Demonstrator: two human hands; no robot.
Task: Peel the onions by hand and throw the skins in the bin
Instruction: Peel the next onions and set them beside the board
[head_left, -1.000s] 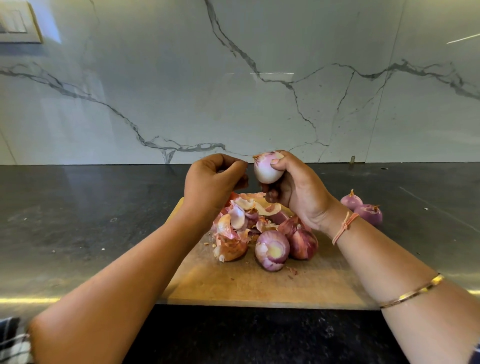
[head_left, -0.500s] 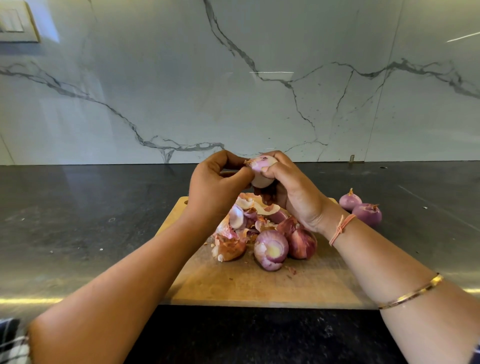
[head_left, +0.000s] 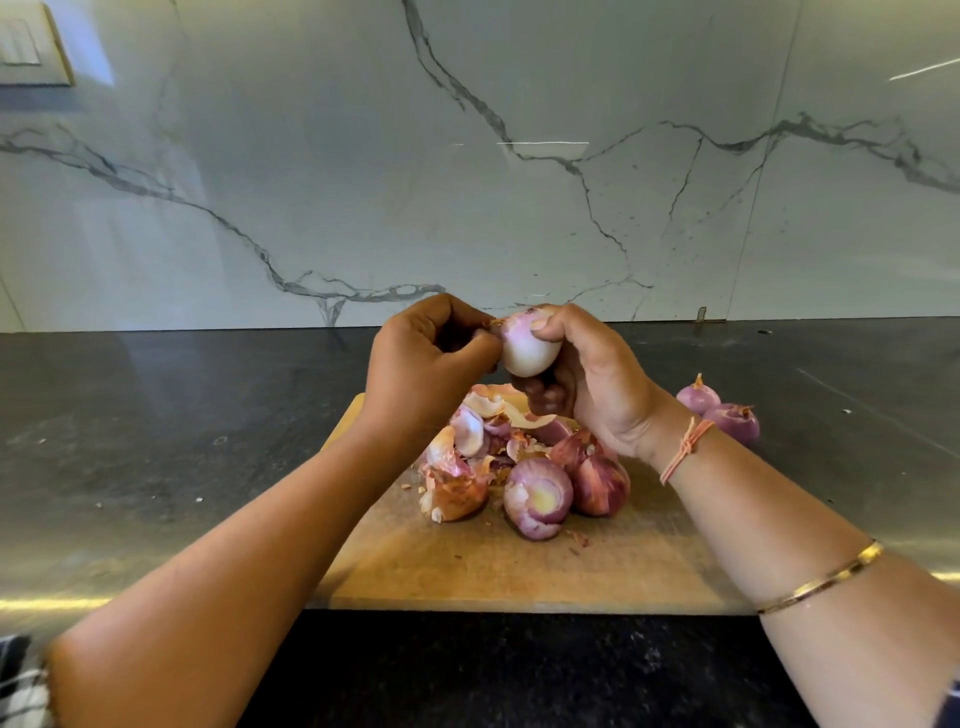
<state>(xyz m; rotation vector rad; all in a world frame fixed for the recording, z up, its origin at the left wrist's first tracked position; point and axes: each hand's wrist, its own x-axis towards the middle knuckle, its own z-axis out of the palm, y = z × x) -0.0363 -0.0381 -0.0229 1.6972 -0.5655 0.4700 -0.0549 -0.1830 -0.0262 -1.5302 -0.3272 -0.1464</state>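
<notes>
Hands together: right hand (head_left: 589, 382) grips a pale onion (head_left: 525, 353), left hand (head_left: 418, 366) pinches skin (head_left: 492, 323) at its top.

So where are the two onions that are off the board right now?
Head view, right side: the two onions sit side by side on the dark counter, just beyond the wooden board's far right corner, right of the right hand.
</notes>
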